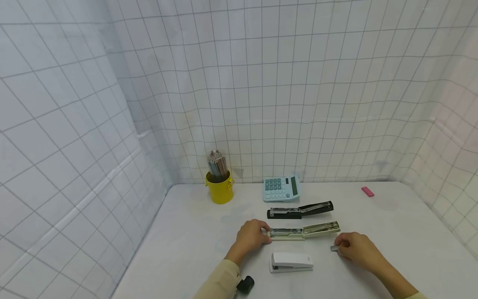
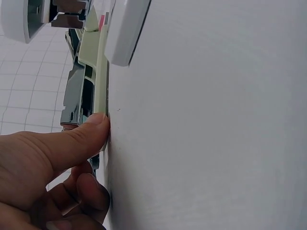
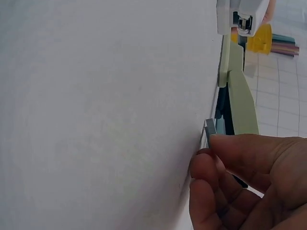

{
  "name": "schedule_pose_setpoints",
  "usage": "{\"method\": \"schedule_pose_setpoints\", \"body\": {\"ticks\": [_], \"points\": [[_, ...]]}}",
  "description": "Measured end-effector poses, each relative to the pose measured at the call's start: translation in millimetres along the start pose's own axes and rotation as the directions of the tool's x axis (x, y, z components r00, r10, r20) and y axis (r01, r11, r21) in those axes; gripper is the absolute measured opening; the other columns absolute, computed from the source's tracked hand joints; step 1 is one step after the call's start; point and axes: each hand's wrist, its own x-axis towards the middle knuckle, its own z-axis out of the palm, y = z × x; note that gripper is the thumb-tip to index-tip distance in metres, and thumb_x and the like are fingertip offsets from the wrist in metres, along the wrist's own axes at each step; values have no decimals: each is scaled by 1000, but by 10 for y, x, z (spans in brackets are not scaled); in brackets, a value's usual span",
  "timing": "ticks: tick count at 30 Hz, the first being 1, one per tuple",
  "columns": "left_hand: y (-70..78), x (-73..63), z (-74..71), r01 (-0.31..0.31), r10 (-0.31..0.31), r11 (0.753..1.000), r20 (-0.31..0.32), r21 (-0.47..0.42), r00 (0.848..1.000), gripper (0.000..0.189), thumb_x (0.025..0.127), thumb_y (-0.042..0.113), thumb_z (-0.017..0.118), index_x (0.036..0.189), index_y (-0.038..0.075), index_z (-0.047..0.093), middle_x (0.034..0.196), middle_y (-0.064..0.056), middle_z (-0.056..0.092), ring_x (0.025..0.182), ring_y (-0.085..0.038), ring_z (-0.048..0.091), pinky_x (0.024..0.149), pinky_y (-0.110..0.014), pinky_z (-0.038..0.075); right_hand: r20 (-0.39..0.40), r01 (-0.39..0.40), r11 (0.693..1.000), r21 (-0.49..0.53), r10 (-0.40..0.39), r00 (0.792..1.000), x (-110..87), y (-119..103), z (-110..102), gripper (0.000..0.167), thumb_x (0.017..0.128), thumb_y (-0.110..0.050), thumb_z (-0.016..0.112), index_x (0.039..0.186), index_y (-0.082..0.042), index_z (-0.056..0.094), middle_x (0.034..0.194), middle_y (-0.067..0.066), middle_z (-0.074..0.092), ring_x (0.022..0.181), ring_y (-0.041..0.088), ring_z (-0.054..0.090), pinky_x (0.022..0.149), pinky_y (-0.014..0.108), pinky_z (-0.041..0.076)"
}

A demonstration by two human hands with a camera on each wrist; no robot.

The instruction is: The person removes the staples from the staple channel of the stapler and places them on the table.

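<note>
The pale-green stapler (image 1: 304,234) lies opened out near a grey staple strip (image 1: 334,248).

At four o'clock, the right hand (image 3: 259,163) pinches a grey strip (image 3: 209,128); green stapler (image 3: 243,100) towards three, white stapler (image 3: 252,12) past one, yellow pot (image 3: 261,39) at two.

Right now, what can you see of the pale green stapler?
The pale green stapler lies opened on the white table, between a black stapler and a white one. Its metal channel shows at the left; its plastic-looking top is swung back right, tilted upward. The left hand grips its left end.
</note>
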Motion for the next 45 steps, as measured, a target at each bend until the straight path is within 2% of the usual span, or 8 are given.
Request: {"method": "schedule_pose_setpoints", "body": {"ticks": [8,17,21,28,32,35,39,45], "points": [[14,0,-24,8,-8,1000,8,-14,1000,22,78,22,89,97,18,78,88,4,67,81,-16,56,74,-38,49,5,11,999,-38,-11,1000,-10,12,5,15,80,-3,70,93,-11,72,71,-4,56,66,15,49,59,29,39],[9,-27,-34,3,-2,999,24,-33,1000,28,82,22,85,108,18,76,80,4,61,74,-15,52,69,-35,45,-15,-57,998,-34,56,998,-108,-110,-82,42,83,-10,75,123,-4,66,73,-3,58,66,16,51,58,30,40],[-14,-78,-52,-12,13,999,26,-31,1000,38,84,24,83,120,17,73,77,3,57,72,-16,50,66,-33,42,-8,-67,997,-24,67,998,-208,-291,-115,38,84,-15,78,121,-8,68,73,-2,54,65,16,49,56,29,39],[-140,-357,-163,-59,66,993,61,-101,996,36,84,14,79,120,12,73,69,5,57,63,-12,49,60,-30,41,77,81,996,41,-84,994,-336,-635,-60,27,86,-20,80,110,-10,71,73,-5,55,62,8,48,56,26,40],[-165,-552,-249,-58,85,976,120,-208,989,39,81,12,83,119,10,73,72,5,60,63,-12,51,60,-28,42,139,213,970,116,-228,964,-321,-839,7,32,88,-22,78,116,-7,70,77,-8,58,60,4,49,56,25,43],[-139,-663,-263,-19,58,974,164,-227,985,44,79,15,86,120,12,72,73,4,60,65,-13,52,62,-29,42,151,278,950,141,-298,942,-283,-1006,113,36,87,-21,78,119,-7,70,78,-8,57,60,3,47,56,25,42],[-113,-743,-177,4,39,976,194,-219,980,49,76,17,88,122,16,71,73,4,59,65,-13,52,64,-29,42,119,348,935,63,-353,928,-267,-1173,271,41,83,-20,83,121,-9,70,81,-10,52,66,2,44,59,25,40],[-101,-773,40,-58,100,968,161,-245,982,40,73,17,89,109,16,72,66,8,54,59,-7,47,57,-25,37,73,357,929,-94,-352,933,-256,-1349,471,44,78,-22,85,120,-15,72,80,-11,54,69,5,48,58,28,40]]}}
